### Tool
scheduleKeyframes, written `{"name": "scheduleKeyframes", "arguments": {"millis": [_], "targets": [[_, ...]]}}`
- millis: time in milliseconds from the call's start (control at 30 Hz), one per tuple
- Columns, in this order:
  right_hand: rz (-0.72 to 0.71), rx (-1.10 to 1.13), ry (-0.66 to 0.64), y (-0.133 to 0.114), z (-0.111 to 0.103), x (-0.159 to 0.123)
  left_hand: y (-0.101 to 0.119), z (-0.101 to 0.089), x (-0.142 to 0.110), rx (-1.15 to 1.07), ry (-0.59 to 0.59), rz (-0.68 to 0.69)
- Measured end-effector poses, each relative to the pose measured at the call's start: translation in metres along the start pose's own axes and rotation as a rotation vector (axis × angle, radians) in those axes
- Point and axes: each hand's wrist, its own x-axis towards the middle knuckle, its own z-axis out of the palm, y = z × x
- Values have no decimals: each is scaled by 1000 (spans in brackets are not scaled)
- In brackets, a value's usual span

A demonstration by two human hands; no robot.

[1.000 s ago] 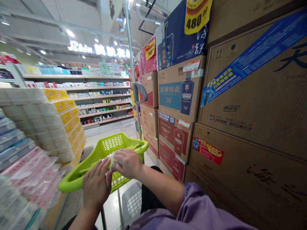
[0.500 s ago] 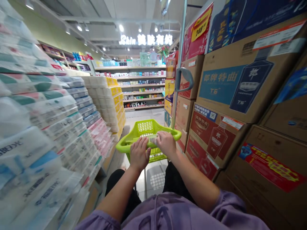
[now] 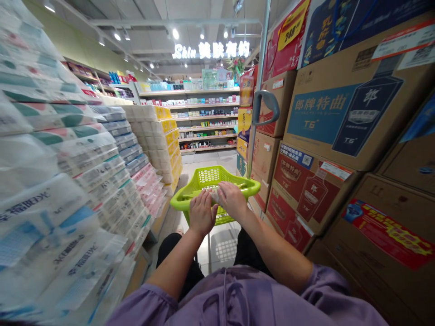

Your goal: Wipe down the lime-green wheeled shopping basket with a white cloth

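Observation:
A lime-green plastic shopping cart (image 3: pixel 208 174) stands in front of me, with a basket of perforated mesh and a wide rim. My left hand (image 3: pixel 203 212) is closed over the middle of its handle bar, fingers bent across the top and thumb on the near side. Just to the right, my right hand (image 3: pixel 233 200) grips the same bar, angled inward so its fingertips come close to the left hand. Something pale, perhaps a label on the bar, shows between the two hands. Their undersides are hidden.
Plastic-wrapped tissue packs (image 3: pixel 78 190) are piled high along the left. Cardboard liquor cartons (image 3: pixel 314 117) rise on the right, beside a metal pole (image 3: pixel 260 77) with a grey handle. Shelves of small goods (image 3: pixel 204 122) cross the far end; tiled floor (image 3: pixel 220 158) runs between.
The view has shifted slightly, so the cart, hands and shelves sit a little further right in the picture. Both hands keep their places on the handle.

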Motion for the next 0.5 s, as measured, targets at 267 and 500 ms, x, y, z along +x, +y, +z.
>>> {"name": "scheduleKeyframes", "arguments": {"millis": [267, 500], "targets": [[95, 202, -132, 12, -23, 18, 6, -13, 9, 101, -102, 76], [64, -308, -134, 30, -23, 0, -17, -28, 28, 113, -101, -188]]}}
